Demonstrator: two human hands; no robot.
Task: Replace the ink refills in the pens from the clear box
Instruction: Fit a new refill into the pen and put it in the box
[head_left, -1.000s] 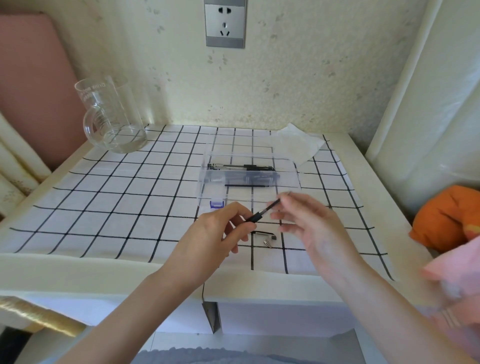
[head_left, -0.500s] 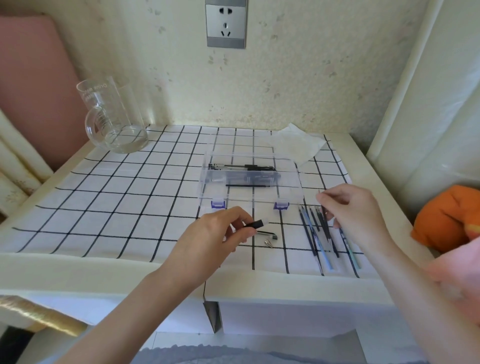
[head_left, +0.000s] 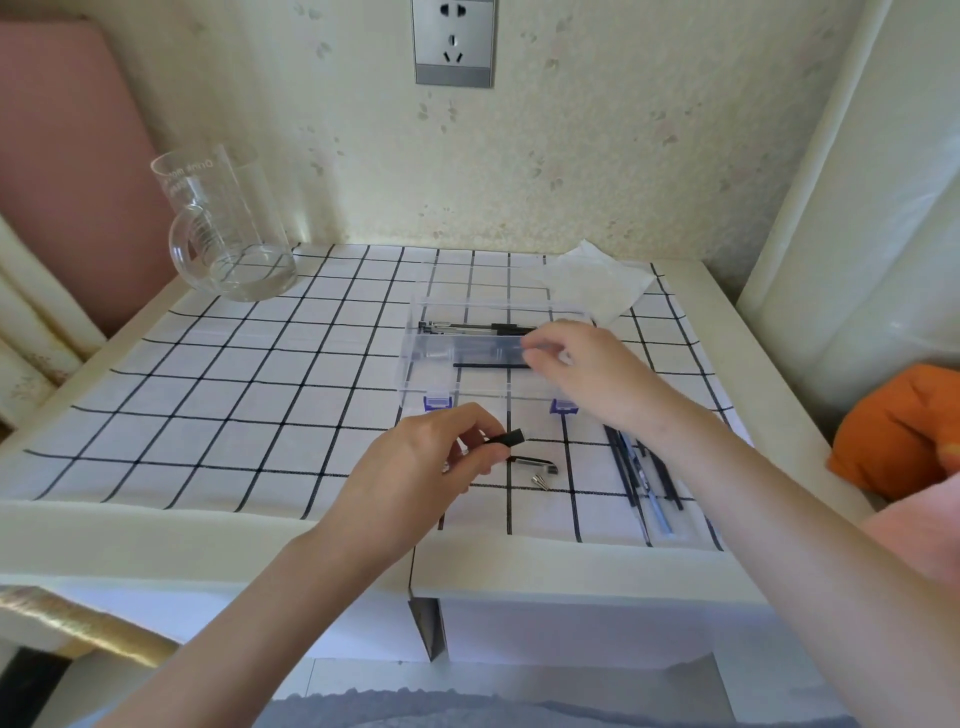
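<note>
Two grips are working at once. The left grip (head_left: 415, 467) is pinching the short black pen barrel (head_left: 504, 438) between thumb and fingertips. It is holding the barrel just above the desk (head_left: 156, 535), open end pointing right.

The right grip (head_left: 587, 369) is reaching into the clear box (head_left: 415, 358). Half a second ago it was out at the bundle of used refills (head_left: 644, 478) lying at the right of the checked cloth (head_left: 260, 395). A second ago it was drawing a refill out of that barrel. Judging from that, the old refill is out and dumped, the barrel is sitting empty, and the fetch of a fresh one is starting.

The right fingers are curling down at the end of the black refill (head_left: 491, 366) lying loose on the box floor, thumb and forefinger close together. Blur is hiding the contact, so I cannot tell whether they are gripping it yet. More pens (head_left: 478, 327) are lying along the box's far wall.

The barrel is hanging near the box's front edge, apart from the right grip. A clip piece (head_left: 535, 462) and metal tips (head_left: 540, 480) are lying just beside the left grip.
</note>
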